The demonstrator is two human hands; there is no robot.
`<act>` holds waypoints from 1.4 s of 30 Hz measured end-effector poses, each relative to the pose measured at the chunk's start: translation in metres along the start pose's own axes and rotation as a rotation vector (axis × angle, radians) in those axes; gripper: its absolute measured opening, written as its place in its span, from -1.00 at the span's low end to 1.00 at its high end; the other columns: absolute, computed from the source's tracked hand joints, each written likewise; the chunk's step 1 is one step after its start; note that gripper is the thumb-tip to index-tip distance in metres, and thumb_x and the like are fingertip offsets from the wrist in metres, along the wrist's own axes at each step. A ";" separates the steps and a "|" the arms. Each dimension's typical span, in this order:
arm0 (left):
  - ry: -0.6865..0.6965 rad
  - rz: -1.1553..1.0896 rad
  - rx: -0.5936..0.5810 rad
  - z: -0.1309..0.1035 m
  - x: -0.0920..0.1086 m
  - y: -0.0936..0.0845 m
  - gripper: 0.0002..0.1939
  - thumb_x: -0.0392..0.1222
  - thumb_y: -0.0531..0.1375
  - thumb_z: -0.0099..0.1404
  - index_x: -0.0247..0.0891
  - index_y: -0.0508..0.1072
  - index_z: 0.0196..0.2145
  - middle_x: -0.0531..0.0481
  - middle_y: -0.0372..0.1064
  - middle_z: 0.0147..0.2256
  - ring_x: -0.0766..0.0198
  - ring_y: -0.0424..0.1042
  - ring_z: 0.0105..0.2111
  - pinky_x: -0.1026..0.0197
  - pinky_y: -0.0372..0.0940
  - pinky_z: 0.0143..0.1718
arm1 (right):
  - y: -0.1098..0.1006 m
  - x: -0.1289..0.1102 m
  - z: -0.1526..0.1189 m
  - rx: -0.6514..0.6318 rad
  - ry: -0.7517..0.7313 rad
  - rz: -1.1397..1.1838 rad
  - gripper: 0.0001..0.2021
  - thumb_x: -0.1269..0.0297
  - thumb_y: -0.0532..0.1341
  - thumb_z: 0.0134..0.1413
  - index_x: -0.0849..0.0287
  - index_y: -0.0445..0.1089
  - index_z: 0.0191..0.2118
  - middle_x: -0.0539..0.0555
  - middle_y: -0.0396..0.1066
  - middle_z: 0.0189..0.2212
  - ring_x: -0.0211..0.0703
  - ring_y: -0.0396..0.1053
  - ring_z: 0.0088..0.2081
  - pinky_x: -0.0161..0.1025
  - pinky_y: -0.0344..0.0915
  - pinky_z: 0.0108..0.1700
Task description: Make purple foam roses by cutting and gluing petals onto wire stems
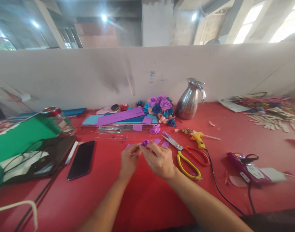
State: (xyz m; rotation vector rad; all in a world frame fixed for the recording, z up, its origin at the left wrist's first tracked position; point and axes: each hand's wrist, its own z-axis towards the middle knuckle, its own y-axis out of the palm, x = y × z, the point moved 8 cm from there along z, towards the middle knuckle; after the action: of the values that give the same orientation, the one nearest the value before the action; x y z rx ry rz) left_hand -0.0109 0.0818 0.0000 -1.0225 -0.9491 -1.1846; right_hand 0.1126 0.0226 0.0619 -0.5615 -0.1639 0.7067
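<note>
A small purple paper flower (145, 142) is pinched between my two hands over the red table. My left hand (130, 158) is closed at its lower left side, and my right hand (159, 158) grips it from the right. Purple paper pieces (157, 141) lie just behind my fingers. A loose purple flower (155, 129) rests farther back. To the right of my right hand are scissors (183, 151) with red and yellow handles, their blades apart, and a yellow glue gun (198, 137).
Behind are purple paper strips (120, 116), thin wires (113, 130), a flower bunch (160, 108) and a steel jug (189, 100). A phone (81, 160), dark pouch (50, 158) and glass jar (61, 122) lie left. A purple power strip (249, 169) with cables sits right.
</note>
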 end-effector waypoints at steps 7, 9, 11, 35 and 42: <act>-0.015 -0.031 -0.016 0.000 -0.003 0.002 -0.79 -0.26 0.18 0.05 -0.25 0.59 -0.35 0.00 0.54 -0.39 0.27 0.42 -0.46 0.28 0.30 -0.37 | 0.008 -0.001 -0.001 -0.079 0.006 -0.069 -0.72 0.45 0.12 0.13 0.04 0.42 -0.08 0.03 0.45 -0.31 -0.30 0.33 -0.50 -0.32 0.13 -0.52; -0.034 -0.021 -0.016 0.000 -0.003 0.002 -0.80 -0.24 0.19 0.05 -0.26 0.59 -0.37 0.01 0.53 -0.43 0.28 0.40 -0.47 0.29 0.28 -0.40 | 0.007 -0.003 0.000 -0.074 0.005 -0.023 -0.72 0.45 0.12 0.13 0.05 0.41 -0.08 0.04 0.45 -0.29 -0.31 0.34 -0.48 -0.33 0.16 -0.51; -0.063 0.012 0.004 0.000 -0.003 0.001 -0.81 -0.23 0.19 0.05 -0.28 0.59 -0.38 0.01 0.51 -0.47 0.28 0.38 -0.49 0.30 0.26 -0.42 | 0.004 -0.005 0.001 -0.043 -0.008 0.069 -0.72 0.45 0.10 0.13 0.08 0.41 -0.08 0.04 0.45 -0.29 -0.32 0.35 -0.47 -0.35 0.21 -0.49; -0.159 -0.095 0.077 0.000 -0.009 -0.005 -0.78 -0.09 0.29 0.00 -0.30 0.58 -0.43 0.07 0.38 -0.57 0.31 0.31 -0.51 0.28 0.22 -0.40 | 0.004 0.023 -0.002 0.058 0.395 0.373 -0.86 0.41 0.14 0.08 0.14 0.37 -0.22 0.06 0.45 -0.32 -0.35 0.32 -0.53 -0.39 0.24 -0.52; -0.150 -0.131 0.011 -0.001 -0.005 0.002 -0.80 -0.14 0.28 0.01 -0.30 0.58 -0.41 0.07 0.37 -0.56 0.32 0.29 -0.49 0.28 0.22 -0.39 | 0.007 0.022 -0.004 0.055 0.304 0.328 -0.89 0.42 0.14 0.14 0.14 0.39 -0.25 0.04 0.47 -0.33 -0.31 0.41 -0.39 -0.41 0.27 -0.42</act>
State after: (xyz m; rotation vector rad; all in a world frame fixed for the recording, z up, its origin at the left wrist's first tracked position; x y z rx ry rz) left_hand -0.0095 0.0821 -0.0054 -1.0649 -1.1544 -1.2219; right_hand 0.1262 0.0398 0.0537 -0.6427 0.2357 0.9298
